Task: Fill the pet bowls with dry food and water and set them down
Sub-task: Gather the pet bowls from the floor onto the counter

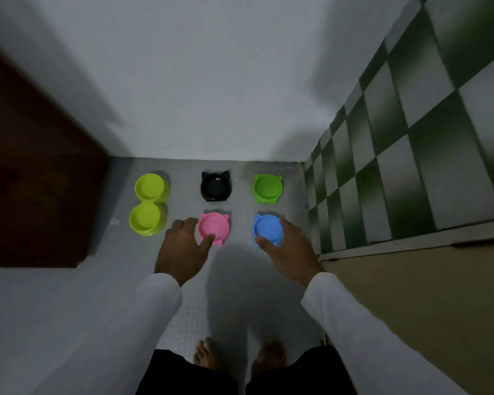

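Observation:
Several empty cat-eared pet bowls stand on the grey floor by the white wall. My left hand (180, 249) grips the pink bowl (215, 227), fingers round its left edge and thumb on the near rim. The blue bowl (268, 227) is held by my right hand (290, 249), with the thumb at its near-left rim and the fingers on its right side. Behind them sit a black bowl (215, 189) and a green bowl (267, 187). A lime double bowl (148, 205) lies at the left.
A dark brown wooden panel (40, 172) stands at the left. A green and white checkered tile wall (411, 143) rises at the right above a beige raised surface (411, 303). My bare feet (208, 356) stand on the floor below.

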`<move>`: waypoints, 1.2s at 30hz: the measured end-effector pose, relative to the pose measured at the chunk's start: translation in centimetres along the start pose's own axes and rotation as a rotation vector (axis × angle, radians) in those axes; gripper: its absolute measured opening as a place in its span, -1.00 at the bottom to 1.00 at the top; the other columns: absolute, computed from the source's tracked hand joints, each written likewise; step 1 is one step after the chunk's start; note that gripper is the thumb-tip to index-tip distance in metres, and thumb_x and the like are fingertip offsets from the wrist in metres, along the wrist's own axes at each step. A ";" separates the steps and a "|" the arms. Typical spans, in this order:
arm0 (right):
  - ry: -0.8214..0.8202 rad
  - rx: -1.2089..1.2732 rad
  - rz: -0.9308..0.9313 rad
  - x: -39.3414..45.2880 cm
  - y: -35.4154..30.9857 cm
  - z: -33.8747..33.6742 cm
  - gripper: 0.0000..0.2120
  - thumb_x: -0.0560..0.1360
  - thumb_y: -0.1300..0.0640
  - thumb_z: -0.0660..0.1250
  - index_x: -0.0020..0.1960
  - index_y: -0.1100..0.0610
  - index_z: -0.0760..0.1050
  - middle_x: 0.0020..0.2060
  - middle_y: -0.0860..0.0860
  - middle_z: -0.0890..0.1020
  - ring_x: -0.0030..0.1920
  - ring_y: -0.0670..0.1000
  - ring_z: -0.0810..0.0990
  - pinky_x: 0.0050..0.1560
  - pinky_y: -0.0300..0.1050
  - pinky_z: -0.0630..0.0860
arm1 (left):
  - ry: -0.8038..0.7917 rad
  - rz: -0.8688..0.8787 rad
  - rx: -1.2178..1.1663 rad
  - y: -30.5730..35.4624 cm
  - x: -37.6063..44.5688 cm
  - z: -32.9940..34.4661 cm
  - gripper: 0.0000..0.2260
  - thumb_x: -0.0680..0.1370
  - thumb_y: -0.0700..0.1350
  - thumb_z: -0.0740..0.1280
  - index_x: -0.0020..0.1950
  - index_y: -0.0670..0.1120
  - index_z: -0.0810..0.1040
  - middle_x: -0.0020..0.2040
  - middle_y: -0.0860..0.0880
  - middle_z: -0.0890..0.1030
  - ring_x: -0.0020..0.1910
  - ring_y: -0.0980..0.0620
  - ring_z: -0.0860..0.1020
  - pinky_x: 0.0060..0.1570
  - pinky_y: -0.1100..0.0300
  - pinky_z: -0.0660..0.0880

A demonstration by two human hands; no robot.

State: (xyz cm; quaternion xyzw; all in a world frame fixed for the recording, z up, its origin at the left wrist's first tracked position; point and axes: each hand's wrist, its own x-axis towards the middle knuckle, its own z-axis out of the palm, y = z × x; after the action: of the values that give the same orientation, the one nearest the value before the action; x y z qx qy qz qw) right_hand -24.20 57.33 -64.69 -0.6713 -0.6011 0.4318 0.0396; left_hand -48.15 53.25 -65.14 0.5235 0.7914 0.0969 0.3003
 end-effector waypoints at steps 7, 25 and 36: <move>0.022 0.121 0.136 7.7 6.3 8.6 -0.11 0.43 -0.42 0.32 0.55 0.10 0.23 0.41 0.10 0.42 0.36 0.14 0.46 0.35 0.10 0.46 | -0.029 -0.042 0.014 -5.5 5.7 9.6 -0.51 0.55 0.01 0.48 0.40 -0.19 0.50 0.24 -0.27 0.55 0.21 -0.30 0.52 0.23 -0.09 0.44; 0.309 0.509 0.506 21.6 18.4 23.6 -0.51 0.50 -0.09 0.45 0.31 0.16 0.46 0.20 0.11 0.56 0.06 0.10 0.61 0.04 0.04 0.65 | 0.053 -0.350 -0.296 -15.3 15.6 24.9 -0.52 0.57 -0.02 0.47 0.39 -0.26 0.50 0.29 -0.29 0.60 0.26 -0.28 0.57 0.19 -0.04 0.47; 0.346 0.635 0.667 26.5 22.9 25.3 -0.46 0.53 -0.04 0.45 0.37 0.21 0.40 0.22 0.17 0.58 0.15 0.21 0.61 0.17 0.19 0.60 | 0.061 -0.614 -0.449 -18.4 19.4 29.6 -0.52 0.55 0.04 0.49 0.33 -0.24 0.51 0.31 -0.27 0.57 0.29 -0.27 0.52 0.18 0.01 0.43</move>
State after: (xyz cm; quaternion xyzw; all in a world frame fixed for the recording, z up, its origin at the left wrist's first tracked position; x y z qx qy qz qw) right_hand -24.88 61.56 -107.65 -0.8438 -0.1765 0.4652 0.2011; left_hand -50.50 57.72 -104.65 0.1801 0.8791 0.1888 0.3989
